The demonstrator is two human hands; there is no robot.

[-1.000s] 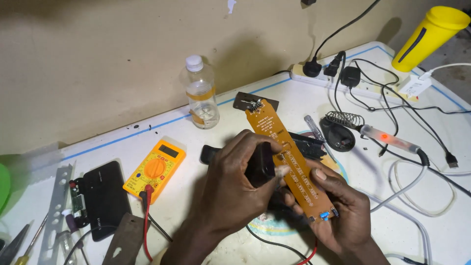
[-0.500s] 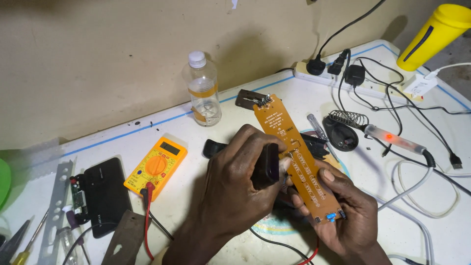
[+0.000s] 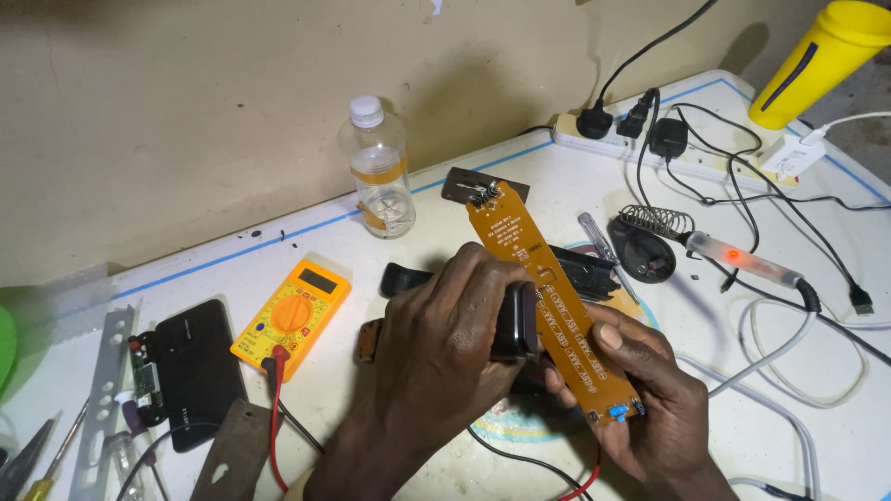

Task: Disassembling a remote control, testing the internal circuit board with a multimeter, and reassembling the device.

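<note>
White and scuffed, with a thin blue line near its edge, the bench stands against a plain beige wall and is crowded with repair gear. Above its middle, the right hand grips the near end of a long, narrow orange circuit board, fingers curled under it and the thumb pressed on its printed face. The board's long axis runs away from the person, slanting up and to the left, its far end carrying small solder joints above a dark metal plate. The left hand is closed around a small black blocky part and holds it against the board's left edge, about midway along; it is the hand nearer the board's middle, while the right steadies the end with a small blue component.

Left of the hands lie a yellow multimeter with a red lead and a black phone. A clear plastic bottle stands near the wall. To the right sit a soldering iron with a glowing red light beside its coil stand, a white power strip and a yellow container.
</note>
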